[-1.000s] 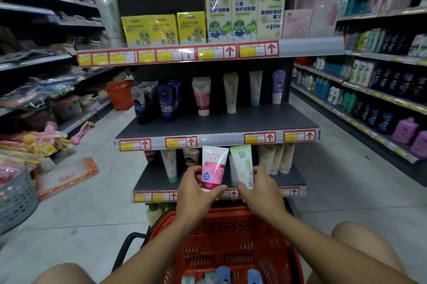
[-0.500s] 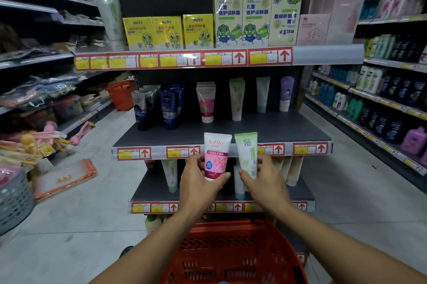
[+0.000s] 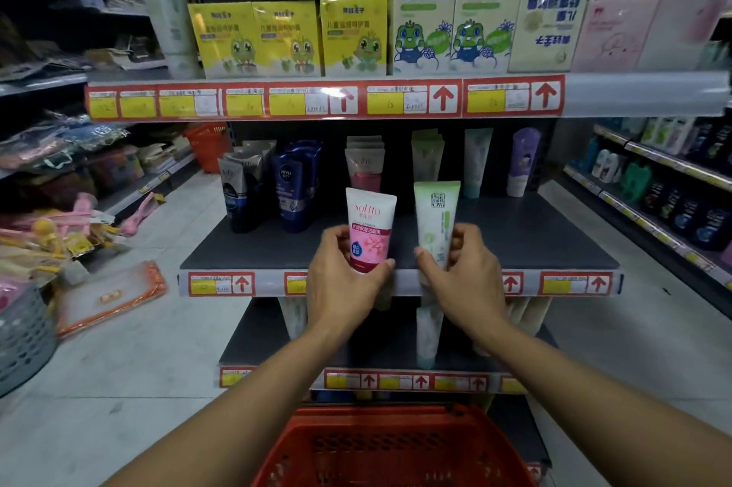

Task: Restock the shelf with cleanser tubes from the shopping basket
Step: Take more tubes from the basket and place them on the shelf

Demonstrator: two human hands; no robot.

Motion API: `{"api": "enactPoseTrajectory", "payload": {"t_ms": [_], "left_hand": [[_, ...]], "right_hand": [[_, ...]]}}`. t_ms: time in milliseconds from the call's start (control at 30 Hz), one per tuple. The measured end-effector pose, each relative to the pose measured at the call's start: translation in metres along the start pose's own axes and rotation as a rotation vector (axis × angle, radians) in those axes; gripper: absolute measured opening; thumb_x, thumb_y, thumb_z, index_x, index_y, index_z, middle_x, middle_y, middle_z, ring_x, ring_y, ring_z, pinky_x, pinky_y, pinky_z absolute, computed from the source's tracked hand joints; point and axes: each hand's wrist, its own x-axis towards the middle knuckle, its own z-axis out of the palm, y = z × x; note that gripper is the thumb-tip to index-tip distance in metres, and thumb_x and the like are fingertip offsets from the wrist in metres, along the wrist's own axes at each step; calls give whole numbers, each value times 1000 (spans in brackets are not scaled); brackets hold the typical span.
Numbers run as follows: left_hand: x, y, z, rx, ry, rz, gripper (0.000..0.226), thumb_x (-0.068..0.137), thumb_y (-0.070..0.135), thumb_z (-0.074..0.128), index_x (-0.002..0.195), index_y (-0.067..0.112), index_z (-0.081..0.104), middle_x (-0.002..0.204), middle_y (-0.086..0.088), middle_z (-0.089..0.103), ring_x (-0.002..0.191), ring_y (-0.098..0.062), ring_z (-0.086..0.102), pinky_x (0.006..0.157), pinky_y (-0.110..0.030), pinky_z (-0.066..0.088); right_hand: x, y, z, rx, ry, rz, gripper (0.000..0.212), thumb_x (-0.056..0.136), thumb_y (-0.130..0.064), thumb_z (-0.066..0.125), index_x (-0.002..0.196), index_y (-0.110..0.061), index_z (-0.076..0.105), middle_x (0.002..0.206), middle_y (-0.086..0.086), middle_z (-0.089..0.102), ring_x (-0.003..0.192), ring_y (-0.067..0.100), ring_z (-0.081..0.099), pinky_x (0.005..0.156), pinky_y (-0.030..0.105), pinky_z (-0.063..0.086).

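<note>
Basket [image 3: 392, 451], red plastic mesh, nearest at bottom centre, contents out of view. Both forearms reach over it toward the middle shelf [image 3: 527, 237]. Left hand [image 3: 342, 282] grips the pink tube [image 3: 369, 231]: thumb across the lower front, fingers curled behind. Right hand [image 3: 463, 278] grips the green tube [image 3: 435, 221] the same way, low on the body. Both tubes upright, long axis vertical, flat crimped end up, cap end down inside the hands; labels face the camera. They sit side by side, not touching, at the shelf's front edge above the price strip [image 3: 400, 283]; can't tell if they rest on the board. Farther back on that shelf: standing rows of dark blue tubes [image 3: 295, 185], pink, pale green and a purple tube [image 3: 523, 161]. Top shelf carries yellow boxes [image 3: 287, 36].
</note>
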Motion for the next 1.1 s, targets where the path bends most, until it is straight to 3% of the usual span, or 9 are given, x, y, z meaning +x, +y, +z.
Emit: {"api": "enactPoseTrajectory", "payload": {"t_ms": [233,367,500,633,767,900,1100], "left_hand": [[44,11,13,44,49,10,68,69,43,92,123,29,53,111,10,70,100,-11,69,89,-38,59],[56,6,24,110,29,12,72,70,44,91,128,24,53,115,5,71,104,-16,69,87,-39,58],[49,-5,29,147,13,30,76,73,44,89,133,21,49,124,0,68,111,-22,66,87,-40,56],[44,-6,29,198,25,87,84,71,47,88,138,16,47,128,-5,61,117,-23,59,92,-40,54],[45,-10,28,274,23,53,64,75,51,84,124,21,55,111,0,69,102,-22,66,80,-42,57],[57,-7,27,324,-28,-16,58,77,51,83,121,21,58,107,0,73,97,-25,68,72,-35,53],[84,-2,27,384,-82,-120,53,76,52,80,115,23,59,108,-3,72,99,-32,69,82,-44,59]], "right_hand": [[47,2,9,12,48,31,47,84,-48,74,116,-24,51,103,-3,72,92,21,69,79,43,57],[56,14,19,10,29,44,48,84,-45,76,117,-21,52,105,0,73,94,23,70,80,45,58],[56,23,24,-3,-14,52,51,81,-54,72,117,-26,48,106,-3,72,94,22,70,80,44,59],[55,28,21,-160,-61,22,48,77,-52,71,110,-20,54,107,1,62,97,23,63,79,40,55],[59,32,19,-347,-114,-31,39,79,-53,62,93,-17,60,93,4,52,90,26,56,68,36,49],[76,37,24,-389,-184,-35,45,81,-58,63,96,-16,64,95,7,56,93,26,57,69,37,51],[106,41,33,-430,-247,33,47,80,-62,66,92,-16,67,99,8,61,95,28,61,67,35,49]]}}
